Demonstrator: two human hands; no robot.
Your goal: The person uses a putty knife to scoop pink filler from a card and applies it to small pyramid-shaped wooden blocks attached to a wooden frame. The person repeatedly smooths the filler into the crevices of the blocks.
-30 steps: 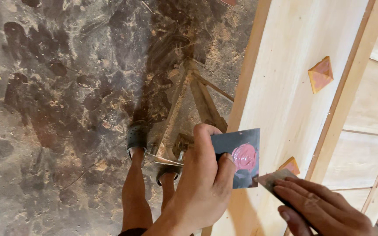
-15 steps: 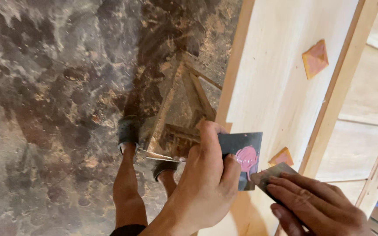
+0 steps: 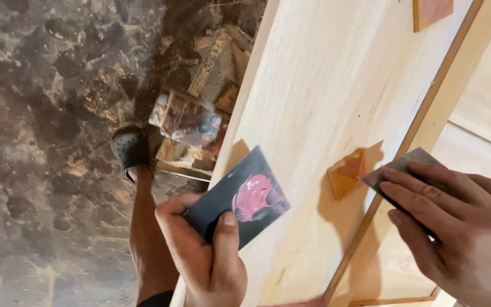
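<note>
At the left of the frame lies a dark, mottled floor [image 3: 46, 113], and on it, left of centre, a bare leg ending in a grey perforated shoe [image 3: 130, 149]. Just right of the shoe, in the upper middle, sits a clear plastic jar [image 3: 187, 120] among wood offcuts, partly tucked under the edge of a pale wooden panel [image 3: 325, 85] that runs diagonally through the middle. At the bottom centre the left hand [image 3: 203, 253] comes up from the lower edge, fingers curled under and thumb pressed on top of a dark card [image 3: 240, 199], pinching it firmly; the card lies tilted over the panel's edge and carries a blob of pink putty [image 3: 255, 196]. Right of it, on the panel, is a small orange pyramid-shaped block [image 3: 346, 173], with a second one [image 3: 432, 11] at the top edge. At the lower right the right hand [image 3: 456, 239] reaches in, fingers stretched flat along a thin dark scraper [image 3: 402, 167], holding it closed against the fingertips, its edge touching the pyramid block beside the panel's darker wooden rim [image 3: 421, 122].
</note>
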